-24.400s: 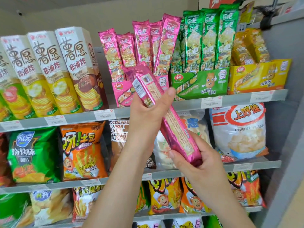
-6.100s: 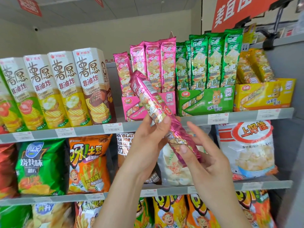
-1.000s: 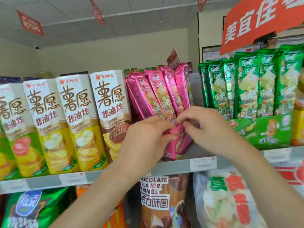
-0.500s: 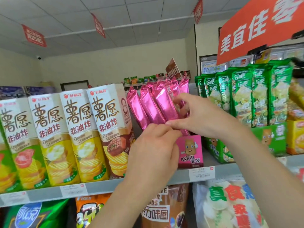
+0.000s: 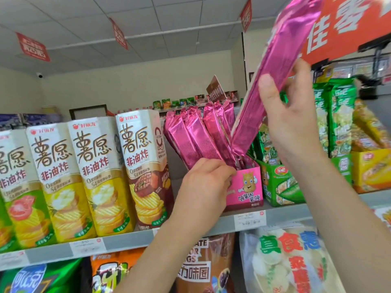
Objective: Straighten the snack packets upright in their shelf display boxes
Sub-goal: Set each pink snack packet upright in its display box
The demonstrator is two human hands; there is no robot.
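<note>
Tall chip cartons point(image 5: 88, 178) (four in a row), red ceiling signs point(image 5: 32, 46)

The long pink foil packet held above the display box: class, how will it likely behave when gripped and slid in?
The pink packet stays straight in the right hand, so probably fairly stiff. Its glossy foil looks slippery. One-handed, so likely light.

Shelf point(image 5: 127, 243), snack cartons point(image 5: 95, 178), display boxes point(image 5: 247, 189)
</note>
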